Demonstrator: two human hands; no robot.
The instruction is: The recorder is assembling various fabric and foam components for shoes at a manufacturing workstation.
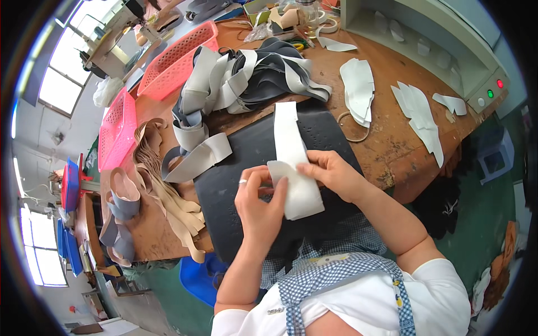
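Observation:
A white strip of sheet material (291, 137) lies over a black mat (230, 185) in front of me, its far end straight and its near part wider and layered. My left hand (259, 201) pinches a lifted flap at the left edge of the near part, with a ring on one finger. From the right, my right hand (333, 172) presses thumb and fingers together on the same strip near its middle. Whether the near part is one folded strip or several pieces, I cannot tell.
Beyond the mat lies a heap of grey and black strips (241, 78). Beige strips (174, 207) and pink baskets (179, 59) are on the left. White cut pieces (357, 89) lie on the right, near a grey box machine (476, 84) with lit buttons. A cord loop (358, 137) is beside the mat.

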